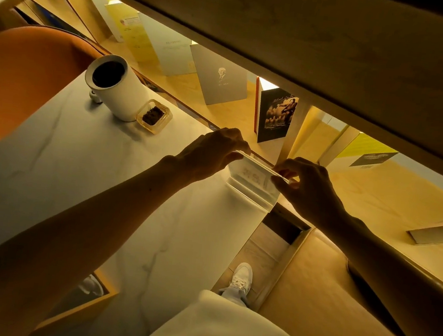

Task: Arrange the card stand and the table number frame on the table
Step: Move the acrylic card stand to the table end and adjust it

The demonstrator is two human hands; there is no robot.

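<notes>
A clear acrylic card stand (253,184) sits upright at the far right corner of the white marble table (97,181). A printed card shows faintly inside it. My left hand (211,153) pinches the stand's top left edge. My right hand (309,189) pinches its top right edge. Both hands rest on the stand from above. I cannot tell a separate table number frame from the stand.
A white cylinder with a dark opening (113,86) and a small clear dish with dark contents (154,116) stand at the table's far left. Books (276,113) lean on a lit wooden shelf behind. An orange chair (23,76) is left, a tan bench (325,290) right.
</notes>
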